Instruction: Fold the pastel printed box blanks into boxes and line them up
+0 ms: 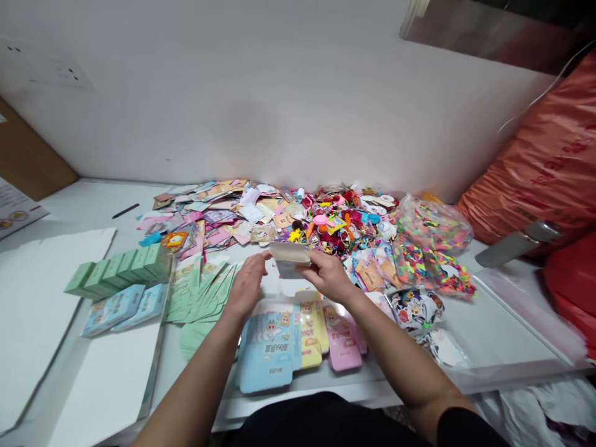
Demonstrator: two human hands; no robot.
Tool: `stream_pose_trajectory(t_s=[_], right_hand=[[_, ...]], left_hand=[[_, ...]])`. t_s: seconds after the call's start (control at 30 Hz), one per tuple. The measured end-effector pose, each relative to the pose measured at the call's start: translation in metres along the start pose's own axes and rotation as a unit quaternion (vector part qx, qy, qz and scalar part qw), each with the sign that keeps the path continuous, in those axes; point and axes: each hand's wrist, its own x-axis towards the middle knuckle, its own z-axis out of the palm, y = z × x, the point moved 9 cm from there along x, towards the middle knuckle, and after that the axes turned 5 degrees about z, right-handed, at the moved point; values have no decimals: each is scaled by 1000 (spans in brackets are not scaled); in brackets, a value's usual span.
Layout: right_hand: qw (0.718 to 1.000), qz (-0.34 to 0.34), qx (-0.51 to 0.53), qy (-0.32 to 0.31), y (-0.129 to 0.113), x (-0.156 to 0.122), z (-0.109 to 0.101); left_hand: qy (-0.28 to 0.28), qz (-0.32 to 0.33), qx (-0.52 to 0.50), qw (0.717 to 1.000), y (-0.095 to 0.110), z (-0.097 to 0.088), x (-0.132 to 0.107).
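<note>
Both my hands meet over the middle of the white table [493,335]. My right hand [328,275] grips a small pale card packet [289,257] at its right end, fingers curled round it. My left hand [246,282] touches the packet's left edge with its fingertips pinched on it. Under my hands lie flat blue [267,357], yellow [311,335] and pink packets [343,338]. Beyond the packet spreads a heap of colourful hair accessories [335,223] and printed cards [218,214].
Green folded boxes [118,270] stand in a row at the left, with light blue ones [121,307] and green flat sleeves [200,292] beside them. White sheets [37,310] lie far left. A clear bag of bright bands [431,233] and orange sacks [544,167] sit right.
</note>
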Motion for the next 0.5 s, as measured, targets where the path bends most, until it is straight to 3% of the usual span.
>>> stream_pose_trajectory(t_s=[0.13,0.27,0.37,0.5], right_hand=[[999,-10,-41,-24,21,13,18],[992,52,61,-95,54,15,41],[944,156,229,-180,80,10,59],[878,291,343,-164,108,6,64]], left_hand=[[-53,-82,-150,984,-21,21,8],[-25,-152,-202,967,-48,28,8],[-12,-167,-163,972,-60,29,9],[-11,-166,-122,979,-67,32,10]])
